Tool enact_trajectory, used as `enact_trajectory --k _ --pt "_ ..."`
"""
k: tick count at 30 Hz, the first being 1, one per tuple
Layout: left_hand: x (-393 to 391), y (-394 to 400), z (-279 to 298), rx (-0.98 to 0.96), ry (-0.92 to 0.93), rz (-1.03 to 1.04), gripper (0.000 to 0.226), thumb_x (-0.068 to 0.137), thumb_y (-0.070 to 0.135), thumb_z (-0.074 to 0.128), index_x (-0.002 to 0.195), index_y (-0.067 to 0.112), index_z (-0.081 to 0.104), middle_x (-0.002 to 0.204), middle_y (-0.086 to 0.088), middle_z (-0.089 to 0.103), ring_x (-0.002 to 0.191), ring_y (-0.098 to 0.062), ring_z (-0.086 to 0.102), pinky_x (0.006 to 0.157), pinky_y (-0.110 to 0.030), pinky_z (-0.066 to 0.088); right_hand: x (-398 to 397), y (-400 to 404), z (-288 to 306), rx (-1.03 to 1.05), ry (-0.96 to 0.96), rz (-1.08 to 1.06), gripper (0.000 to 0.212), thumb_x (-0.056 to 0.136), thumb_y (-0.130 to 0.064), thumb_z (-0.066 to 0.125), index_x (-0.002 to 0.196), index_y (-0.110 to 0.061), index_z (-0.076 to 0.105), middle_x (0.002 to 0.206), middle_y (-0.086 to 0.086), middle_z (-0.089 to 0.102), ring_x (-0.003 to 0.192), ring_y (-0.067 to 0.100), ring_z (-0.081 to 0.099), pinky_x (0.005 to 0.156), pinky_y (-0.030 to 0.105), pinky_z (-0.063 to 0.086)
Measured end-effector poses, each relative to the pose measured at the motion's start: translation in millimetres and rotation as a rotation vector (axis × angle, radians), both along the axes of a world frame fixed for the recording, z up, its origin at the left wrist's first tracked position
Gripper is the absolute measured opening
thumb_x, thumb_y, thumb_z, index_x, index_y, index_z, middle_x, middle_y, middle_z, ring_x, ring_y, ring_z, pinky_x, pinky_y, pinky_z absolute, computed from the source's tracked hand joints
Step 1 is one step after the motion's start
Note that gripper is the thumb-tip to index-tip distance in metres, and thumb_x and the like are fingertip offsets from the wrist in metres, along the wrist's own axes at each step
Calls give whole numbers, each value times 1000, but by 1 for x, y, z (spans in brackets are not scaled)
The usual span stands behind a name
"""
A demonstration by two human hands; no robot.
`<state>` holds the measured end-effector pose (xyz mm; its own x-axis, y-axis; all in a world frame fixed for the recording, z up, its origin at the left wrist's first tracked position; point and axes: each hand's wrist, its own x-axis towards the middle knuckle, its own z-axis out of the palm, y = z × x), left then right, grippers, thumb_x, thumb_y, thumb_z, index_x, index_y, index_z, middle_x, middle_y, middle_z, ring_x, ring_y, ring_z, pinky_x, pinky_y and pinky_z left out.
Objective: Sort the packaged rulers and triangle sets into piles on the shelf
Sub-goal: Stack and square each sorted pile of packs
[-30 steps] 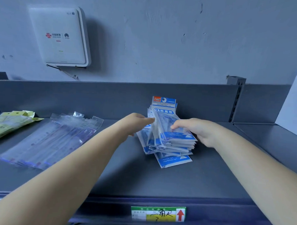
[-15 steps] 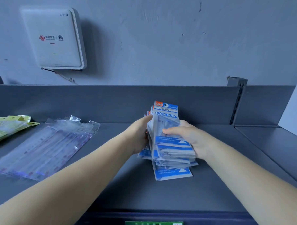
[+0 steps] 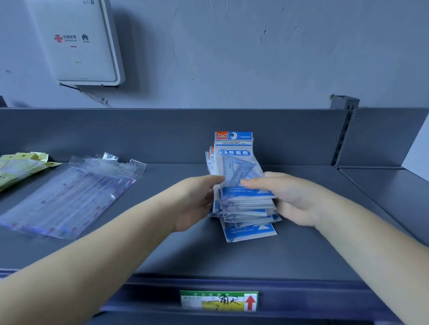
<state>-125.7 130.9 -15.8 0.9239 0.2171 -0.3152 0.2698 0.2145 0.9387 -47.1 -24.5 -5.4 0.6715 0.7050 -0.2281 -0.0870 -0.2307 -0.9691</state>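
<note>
Gripping stack of triangle sets [image 3: 242, 188] from both sides: left hand [image 3: 194, 200], right hand [image 3: 293, 200], mid-shelf [image 3: 229, 258]. Left of stack: clear ruler packs [image 3: 67, 195], then yellowish packs [image 3: 9, 170], contents probably rulers, blurred.

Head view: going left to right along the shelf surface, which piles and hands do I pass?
Yellow-green packets → clear ruler sleeves → left hand → blue triangle-set stack → right hand.

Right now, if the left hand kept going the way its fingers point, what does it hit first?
The left hand points right, already touching the stack of triangle-set packs; the right hand holds the far side.
</note>
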Motion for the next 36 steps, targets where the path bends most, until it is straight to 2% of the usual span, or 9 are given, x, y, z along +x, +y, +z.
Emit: enact_trajectory --k 2,7,13,16,18,20,22,27,36 --pt "1 -8 2 -55 -25 20 25 98 21 44 117 14 59 95 -1 70 77 -12 64 74 -24 50 -3 6 -4 -20 -26 -21 26 89 -18 61 113 -10 65 114 10 69 112 29 62 104 45 43" --pt "-3 -16 6 -59 -43 50 21 96 16 46 113 12 59 94 -1 69 78 -13 62 73 -23 49 -13 7 -5 2 -44 -8 25 91 -13 57 115 -13 65 115 9 69 109 28 64 101 42 46" --pt "-21 -18 10 39 -64 -104 27 94 13 50 119 15 58 102 -1 69 82 -12 64 77 -21 49 -18 -14 2 50 -34 115 20 89 -8 58 106 -15 64 105 2 71 92 14 67 82 24 53" --pt "-39 -12 6 280 -143 -321 38 84 11 65 121 15 57 112 5 70 99 -8 66 83 -14 51 -19 -34 -3 -81 -210 241 69 71 -6 78 129 -25 46 116 -10 67 108 5 62 95 22 46" --pt "-51 -10 -4 545 -197 -409 56 77 12 75 126 25 50 118 10 66 109 -1 60 91 -14 47 -24 -40 -12 -243 -467 297 92 58 -16 84 135 -29 37 123 -16 62 115 3 57 103 27 42" --pt "-53 -12 -17 891 -159 -380 91 65 29 82 139 30 30 124 14 60 116 -5 55 101 -24 43 -29 -37 -22 -364 -704 239 98 57 -24 87 138 -31 33 126 -19 57 115 5 55 102 26 42" --pt "-50 -17 -24 1122 -103 -282 104 66 33 81 146 30 14 126 12 56 117 -11 53 102 -28 41 -33 -30 -28 -379 -803 124 92 61 -28 85 137 -29 35 122 -15 59 109 8 57 96 24 44" --pt "-32 -21 -18 1178 -153 -199 71 75 15 76 136 14 39 114 6 57 107 -12 54 85 -15 36 -23 -13 -36 -426 -838 -42 81 60 -37 84 128 -21 44 116 -5 60 101 16 59 86 28 48" --pt "-13 -14 -19 1293 -100 60 46 77 24 74 119 10 61 115 -6 65 105 -24 60 79 -21 40 -4 20 -39 -471 -881 -208 52 64 -37 79 108 -19 61 103 1 66 86 22 61 68 26 47"
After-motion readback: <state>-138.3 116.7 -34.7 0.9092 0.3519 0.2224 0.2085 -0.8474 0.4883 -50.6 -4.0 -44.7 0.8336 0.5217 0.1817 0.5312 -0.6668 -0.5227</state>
